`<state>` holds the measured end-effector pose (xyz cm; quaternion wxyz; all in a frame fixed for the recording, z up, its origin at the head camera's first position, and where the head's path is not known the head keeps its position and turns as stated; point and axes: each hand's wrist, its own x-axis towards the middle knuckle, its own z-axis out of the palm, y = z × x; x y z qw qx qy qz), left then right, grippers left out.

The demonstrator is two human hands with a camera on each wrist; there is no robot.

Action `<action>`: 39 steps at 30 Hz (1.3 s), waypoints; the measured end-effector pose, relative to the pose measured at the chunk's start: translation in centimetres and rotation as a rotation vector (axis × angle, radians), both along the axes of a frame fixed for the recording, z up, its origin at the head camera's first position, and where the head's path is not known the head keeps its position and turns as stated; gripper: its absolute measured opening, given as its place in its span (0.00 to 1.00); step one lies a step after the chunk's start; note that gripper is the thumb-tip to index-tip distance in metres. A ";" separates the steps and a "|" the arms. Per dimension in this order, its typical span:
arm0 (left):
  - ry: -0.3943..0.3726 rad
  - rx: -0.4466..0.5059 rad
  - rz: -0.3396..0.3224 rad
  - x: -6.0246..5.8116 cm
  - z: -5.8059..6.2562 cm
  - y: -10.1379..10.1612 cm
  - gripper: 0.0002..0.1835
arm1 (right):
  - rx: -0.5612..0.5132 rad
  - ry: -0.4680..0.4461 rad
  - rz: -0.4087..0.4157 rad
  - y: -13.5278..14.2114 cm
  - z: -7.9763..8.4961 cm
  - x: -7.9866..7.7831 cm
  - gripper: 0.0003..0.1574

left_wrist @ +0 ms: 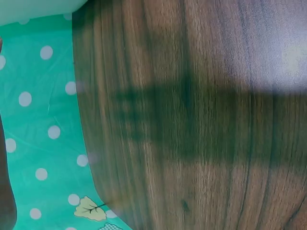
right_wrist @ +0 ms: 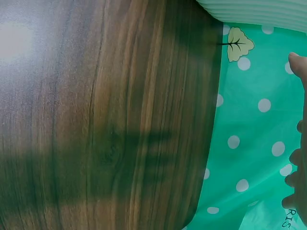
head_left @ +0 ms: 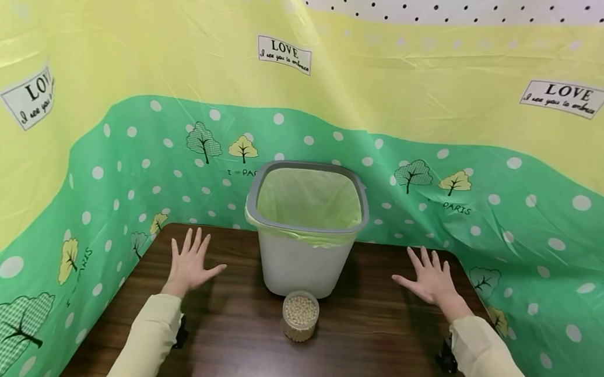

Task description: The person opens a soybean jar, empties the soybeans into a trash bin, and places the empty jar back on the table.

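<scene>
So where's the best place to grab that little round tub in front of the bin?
The tub is round and stands upright, so probably grip its side wall, below the rim. Coming from the left or right seems best, since the bin stands close behind it.

A clear, filled jar (head_left: 298, 332) stands before a lined bin (head_left: 301, 264).
</scene>
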<state>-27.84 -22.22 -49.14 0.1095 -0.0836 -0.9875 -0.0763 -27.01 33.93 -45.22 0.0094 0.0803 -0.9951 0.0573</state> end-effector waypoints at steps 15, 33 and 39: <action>0.053 0.006 -0.100 0.8 0.2 2.4 0.51 | -0.046 0.048 0.060 -1.6 -0.5 1.1 0.57; 0.218 0.079 -0.337 2.4 -1.3 4.8 0.47 | -0.200 -0.009 0.185 -4.4 -1.3 3.2 0.52; 0.305 0.167 -0.449 3.1 -1.9 5.4 0.46 | -0.285 -0.013 0.249 -5.7 -1.6 3.9 0.52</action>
